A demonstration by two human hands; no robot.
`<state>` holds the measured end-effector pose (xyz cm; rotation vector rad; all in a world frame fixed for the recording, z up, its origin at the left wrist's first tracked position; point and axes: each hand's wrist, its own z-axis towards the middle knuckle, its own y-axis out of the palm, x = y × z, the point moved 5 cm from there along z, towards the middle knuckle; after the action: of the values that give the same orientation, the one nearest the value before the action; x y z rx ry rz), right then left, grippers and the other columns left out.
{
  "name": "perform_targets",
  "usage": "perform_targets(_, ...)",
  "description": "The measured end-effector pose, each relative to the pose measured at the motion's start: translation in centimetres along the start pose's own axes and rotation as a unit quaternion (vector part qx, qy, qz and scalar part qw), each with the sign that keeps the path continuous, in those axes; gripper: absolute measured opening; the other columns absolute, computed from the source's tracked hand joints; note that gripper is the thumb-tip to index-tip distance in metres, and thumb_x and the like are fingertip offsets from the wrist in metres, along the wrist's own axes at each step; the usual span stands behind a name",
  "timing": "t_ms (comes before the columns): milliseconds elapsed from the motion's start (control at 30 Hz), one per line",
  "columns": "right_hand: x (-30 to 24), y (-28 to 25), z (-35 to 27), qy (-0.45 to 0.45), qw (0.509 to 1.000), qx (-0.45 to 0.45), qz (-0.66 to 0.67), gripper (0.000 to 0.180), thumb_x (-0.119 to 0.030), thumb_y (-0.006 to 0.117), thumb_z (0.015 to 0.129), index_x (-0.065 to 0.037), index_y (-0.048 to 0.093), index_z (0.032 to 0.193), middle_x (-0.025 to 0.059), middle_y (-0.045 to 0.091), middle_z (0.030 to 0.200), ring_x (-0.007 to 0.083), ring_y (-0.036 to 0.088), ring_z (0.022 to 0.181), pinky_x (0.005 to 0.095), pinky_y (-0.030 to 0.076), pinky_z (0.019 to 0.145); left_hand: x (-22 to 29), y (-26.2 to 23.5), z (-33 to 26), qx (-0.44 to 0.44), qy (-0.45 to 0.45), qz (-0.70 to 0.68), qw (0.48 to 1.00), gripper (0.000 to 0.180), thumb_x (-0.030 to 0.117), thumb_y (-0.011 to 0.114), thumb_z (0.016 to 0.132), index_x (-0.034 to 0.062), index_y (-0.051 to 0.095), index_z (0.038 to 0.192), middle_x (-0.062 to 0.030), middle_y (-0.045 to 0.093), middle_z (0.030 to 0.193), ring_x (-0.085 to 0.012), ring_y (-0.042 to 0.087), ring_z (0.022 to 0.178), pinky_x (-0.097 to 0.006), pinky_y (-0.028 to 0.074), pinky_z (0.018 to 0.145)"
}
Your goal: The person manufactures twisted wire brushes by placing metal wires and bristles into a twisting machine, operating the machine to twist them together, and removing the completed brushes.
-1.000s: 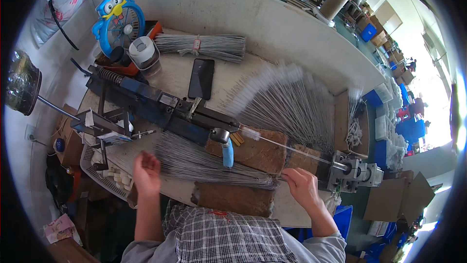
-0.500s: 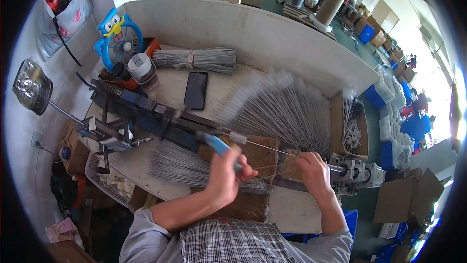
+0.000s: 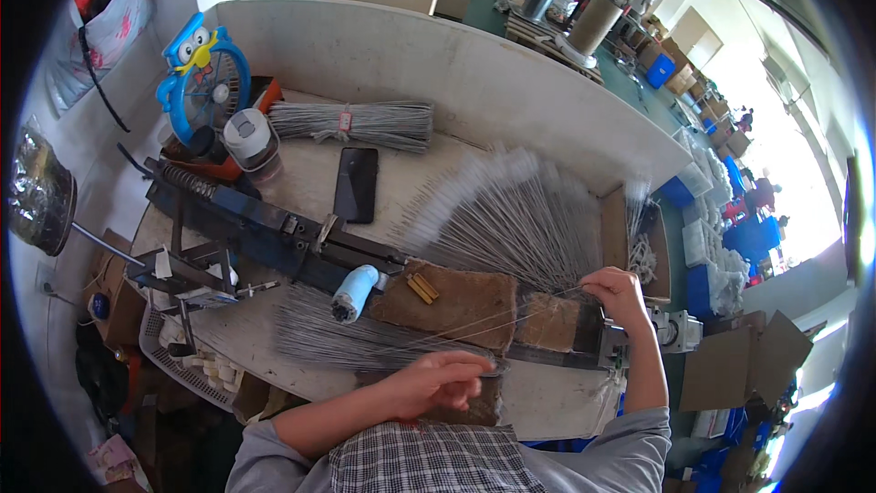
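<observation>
My right hand [image 3: 618,298] is closed in a pinch on the end of a thin wire [image 3: 538,312] that runs left across a worn brown pad [image 3: 474,303]. Below the pad, my left hand [image 3: 447,379] hovers at the right end of a loose bundle of grey wires [image 3: 347,333], its index finger stretched out and the others loosely bent. I see nothing held in it. A blue-wrapped tool handle [image 3: 356,290] rests against the end of the dark metal rail [image 3: 265,224]. Two small brass-coloured pieces [image 3: 422,289] lie on the pad.
A fan of grey wires [image 3: 520,215] spreads behind the pad. Farther back are a tied wire bundle [image 3: 383,124], a phone [image 3: 356,185], a lidded jar [image 3: 249,137] and a blue toy-like fan [image 3: 205,83]. Metal clamp hardware [image 3: 671,331] stands at right; a low board [image 3: 438,64] walls the bench.
My left hand has let go of the blue-handled tool and moved down to the lower wire bundle. My right hand has shifted slightly right and up, still pinching. The head view has turned a little.
</observation>
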<state>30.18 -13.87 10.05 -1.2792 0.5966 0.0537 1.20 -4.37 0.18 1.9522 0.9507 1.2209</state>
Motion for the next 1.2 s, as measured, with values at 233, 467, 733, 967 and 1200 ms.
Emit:
perform_targets(233,4.3,-1.0,-3.7,0.151,0.982,-0.071,0.086,0.013,-0.007,0.07,0.079,-0.001,0.071,0.09,0.0095,0.069,0.08,0.0154,0.065,0.074,0.0289,0.05,0.069,2.3,2.3,10.9,-0.076,0.088,-0.152,0.982,0.036,0.034,0.052,0.098,0.0084,0.06,0.122,-0.0018,0.064,0.081,-0.0075,0.056,0.067,-0.027,0.049,0.069)
perform_targets(467,1.4,-3.3,-6.7,0.062,0.997,-0.033,-0.011,0.023,-0.016,0.073,0.078,-0.004,0.07,0.098,0.0088,0.069,0.084,0.026,0.064,0.08,0.0337,0.052,0.073,5.2,3.7,8.1,0.114,0.267,0.367,0.884,0.043,0.038,0.05,0.099,0.0008,0.07,0.093,-0.0027,0.064,0.071,-0.009,0.06,0.067,-0.023,0.048,0.063)
perform_targets(733,-0.8,0.4,-7.3,-0.151,0.969,0.098,-0.168,0.021,-0.009,0.072,0.071,-0.008,0.069,0.092,0.0012,0.064,0.079,0.0215,0.06,0.086,0.0361,0.049,0.079,6.8,3.9,6.7,0.118,0.294,0.527,0.789,0.042,0.038,0.054,0.096,0.0013,0.069,0.082,-0.0068,0.066,0.069,-0.0116,0.063,0.064,-0.026,0.05,0.062)
perform_targets(967,-8.9,2.9,-0.2,-0.273,0.962,-0.008,-0.004,0.016,-0.016,0.078,0.065,-0.012,0.073,0.079,0.0001,0.062,0.068,0.0199,0.058,0.072,0.0329,0.051,0.064,7.0,3.6,4.8,0.105,0.291,0.485,0.818,0.033,0.032,0.058,0.095,0.0022,0.069,0.085,-0.0052,0.066,0.071,-0.0111,0.063,0.068,-0.026,0.05,0.063)
perform_targets(1200,-15.3,11.2,6.5,-0.209,0.962,0.01,0.178,0.015,-0.016,0.077,0.07,-0.008,0.074,0.083,0.0023,0.063,0.068,0.023,0.057,0.072,0.0349,0.049,0.066,6.1,-5.8,-3.8,0.313,0.238,0.208,0.896,0.023,0.02,0.06,0.093,-0.0016,0.066,0.089,-0.0059,0.066,0.077,-0.0111,0.062,0.069,-0.025,0.051,0.064)
